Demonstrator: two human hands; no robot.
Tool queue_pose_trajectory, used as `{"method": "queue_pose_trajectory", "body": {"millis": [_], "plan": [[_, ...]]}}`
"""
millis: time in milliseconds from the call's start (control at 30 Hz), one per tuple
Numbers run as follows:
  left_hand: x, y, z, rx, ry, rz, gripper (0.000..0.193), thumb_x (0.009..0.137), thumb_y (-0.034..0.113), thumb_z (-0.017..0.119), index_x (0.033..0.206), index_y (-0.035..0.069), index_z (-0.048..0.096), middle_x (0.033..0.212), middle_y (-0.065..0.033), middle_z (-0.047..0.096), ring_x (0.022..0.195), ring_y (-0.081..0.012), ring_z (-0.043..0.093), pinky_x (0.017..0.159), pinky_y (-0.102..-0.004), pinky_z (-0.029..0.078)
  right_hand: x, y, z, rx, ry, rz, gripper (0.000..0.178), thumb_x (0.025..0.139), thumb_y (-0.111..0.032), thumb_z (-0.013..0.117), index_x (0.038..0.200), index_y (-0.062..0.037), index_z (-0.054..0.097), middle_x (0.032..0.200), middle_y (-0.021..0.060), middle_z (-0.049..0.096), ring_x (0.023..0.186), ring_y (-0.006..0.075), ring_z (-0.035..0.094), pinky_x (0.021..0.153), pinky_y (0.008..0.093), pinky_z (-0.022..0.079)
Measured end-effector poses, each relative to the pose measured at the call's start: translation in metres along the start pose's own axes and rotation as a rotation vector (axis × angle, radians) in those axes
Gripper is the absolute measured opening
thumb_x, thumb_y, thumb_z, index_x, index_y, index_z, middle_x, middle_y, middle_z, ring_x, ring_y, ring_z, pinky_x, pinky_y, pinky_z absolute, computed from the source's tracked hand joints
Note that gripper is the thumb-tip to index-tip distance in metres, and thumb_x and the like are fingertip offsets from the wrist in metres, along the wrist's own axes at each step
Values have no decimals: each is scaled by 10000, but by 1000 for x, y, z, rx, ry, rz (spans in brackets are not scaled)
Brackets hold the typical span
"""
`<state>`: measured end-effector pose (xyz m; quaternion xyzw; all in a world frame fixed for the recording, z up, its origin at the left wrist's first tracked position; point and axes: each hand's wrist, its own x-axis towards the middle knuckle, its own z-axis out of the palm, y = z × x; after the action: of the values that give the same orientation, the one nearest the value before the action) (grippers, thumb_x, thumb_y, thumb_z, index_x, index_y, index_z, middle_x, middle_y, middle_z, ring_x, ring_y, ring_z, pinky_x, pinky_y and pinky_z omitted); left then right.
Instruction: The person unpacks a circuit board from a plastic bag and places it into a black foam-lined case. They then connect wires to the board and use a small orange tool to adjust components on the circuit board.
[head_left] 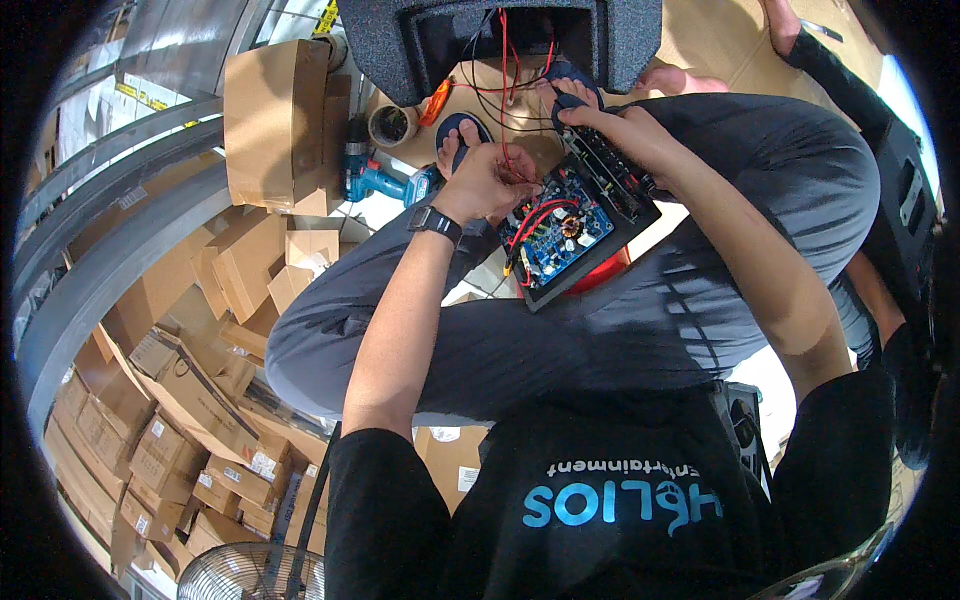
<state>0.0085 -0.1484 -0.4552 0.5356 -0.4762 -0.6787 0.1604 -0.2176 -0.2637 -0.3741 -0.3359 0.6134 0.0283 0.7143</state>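
Note:
An amplifier module (568, 243) with a blue circuit board, a copper-coloured coil and looped red wires on it lies tilted between my legs. My right hand (625, 135) grips its far right edge by the black finned part, fingers wrapped round it. At the board's far left corner, the fingers of my left hand (492, 182) are pinched together on a thin red wire (507, 145). That wire hangs from the open black speaker cabinet (400, 50) in front of me. The fingertips partly hide the wire's end and the corner of the board.
Left of my feet are a teal cordless drill (385, 182), a round container (392, 125) and an orange-handled tool (436, 102). A tall cardboard box (270, 125) stands beyond the drill. Stacked cartons (190, 440) fill the left. Another person's arm (783, 25) shows at far right.

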Motion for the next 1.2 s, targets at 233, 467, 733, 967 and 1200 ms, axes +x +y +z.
{"method": "queue_pose_trajectory", "body": {"millis": [233,467,733,967,1200], "plan": [[-8,-10,4,-272,16,-27,328,863,122,849,1123,6,687,994,-51,738,951,-125,682,876,-263,527,19,6,-8,-225,67,-32,643,754,-574,830,959,31,756,841,67,743,704,131,696,646,257,521],[-4,-11,8,-139,96,-54,392,873,136,845,1200,10,670,1013,-52,741,968,-122,688,854,-248,524,28,16,-12,-226,54,-42,723,700,-654,801,1026,-9,781,938,86,756,832,175,712,757,301,537],[-6,-12,-1,-141,64,-142,432,911,339,827,1206,42,717,1033,-40,742,936,-102,664,807,-258,518,9,2,-5,-159,16,-13,670,744,-538,826,1136,1,754,965,67,753,891,146,712,817,283,531],[-3,-33,-3,-417,-104,-324,504,938,379,802,1296,39,703,985,7,747,772,-63,608,633,-236,448,-4,-12,1,-260,6,-109,768,770,-539,807,1292,16,707,1473,61,620,1036,133,705,907,273,524],[-3,-35,5,-371,-53,-293,516,942,428,790,1277,43,709,933,25,730,719,-53,562,595,-229,413,-5,-15,2,-306,41,-123,763,759,-579,792,1267,-13,732,1337,66,696,988,146,713,903,283,528]]}}
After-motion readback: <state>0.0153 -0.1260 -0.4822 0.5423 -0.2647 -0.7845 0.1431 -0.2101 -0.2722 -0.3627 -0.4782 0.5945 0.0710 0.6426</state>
